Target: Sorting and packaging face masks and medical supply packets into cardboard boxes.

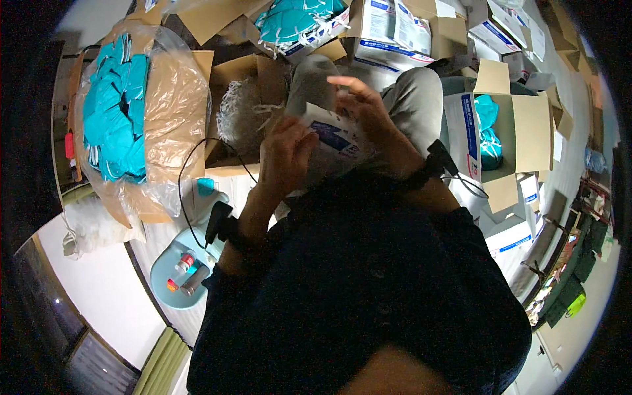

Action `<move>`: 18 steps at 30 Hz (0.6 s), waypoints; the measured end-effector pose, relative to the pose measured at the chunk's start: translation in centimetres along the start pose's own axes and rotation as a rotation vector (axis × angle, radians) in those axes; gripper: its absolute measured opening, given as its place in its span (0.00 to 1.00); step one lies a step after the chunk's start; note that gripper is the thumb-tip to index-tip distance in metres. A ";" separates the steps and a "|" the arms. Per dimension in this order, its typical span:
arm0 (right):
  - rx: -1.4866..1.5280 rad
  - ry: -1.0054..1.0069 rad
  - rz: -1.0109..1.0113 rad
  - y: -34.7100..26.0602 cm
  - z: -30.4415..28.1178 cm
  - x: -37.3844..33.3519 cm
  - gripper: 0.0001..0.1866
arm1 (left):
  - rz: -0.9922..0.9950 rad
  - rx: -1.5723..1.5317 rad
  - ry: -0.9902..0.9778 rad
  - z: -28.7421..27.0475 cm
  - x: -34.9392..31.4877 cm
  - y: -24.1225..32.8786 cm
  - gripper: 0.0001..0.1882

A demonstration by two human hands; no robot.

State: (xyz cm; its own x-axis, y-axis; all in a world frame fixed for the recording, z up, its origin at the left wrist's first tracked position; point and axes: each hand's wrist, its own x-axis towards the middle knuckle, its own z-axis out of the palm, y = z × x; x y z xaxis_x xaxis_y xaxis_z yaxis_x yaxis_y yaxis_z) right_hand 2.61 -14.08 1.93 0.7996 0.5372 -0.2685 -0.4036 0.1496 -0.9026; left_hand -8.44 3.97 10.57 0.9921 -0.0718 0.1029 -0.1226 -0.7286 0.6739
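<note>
In front of my lap, a white and blue printed plastic packet [336, 139] is held at its left edge by my left hand [288, 153], whose fingers are closed on it. Just above the packet's right side is my right hand [362, 108], its index finger stretched out to the left and the other fingers loosely bent. Whether those bent fingers touch the packet is hard to see. Beyond my left hand stands an open cardboard box [263, 76] with a bundle of white straps [237, 108] inside.
Teal face masks [115, 112] fill a plastic-lined carton at the left. More masks [296, 26] lie in a far box. An open carton [533, 131] with masks stands at the right. A light blue stool [168, 299] carries a bottle [184, 264]. Cables hang from both wrists.
</note>
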 end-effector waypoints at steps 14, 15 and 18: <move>-0.054 -0.115 -0.191 -2.3 -0.1 -0.9 0.05 | 0.033 -0.107 -0.050 1.4 4.3 0.3 0.07; -0.079 -0.100 -0.225 -2.1 -0.2 -0.8 0.05 | -0.002 -0.172 0.011 1.4 4.4 0.5 0.08; -0.184 -0.118 -0.239 -2.4 0.0 -0.9 0.03 | -0.058 -0.274 0.052 1.2 4.6 0.7 0.07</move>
State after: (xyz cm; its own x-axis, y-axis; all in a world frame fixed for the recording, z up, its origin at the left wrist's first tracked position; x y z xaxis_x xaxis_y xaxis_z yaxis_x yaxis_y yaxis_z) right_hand 2.85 -14.88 4.32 0.8004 0.5994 -0.0108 -0.1153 0.1362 -0.9840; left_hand -3.96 2.27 10.62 0.9959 0.0048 0.0907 -0.0751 -0.5190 0.8515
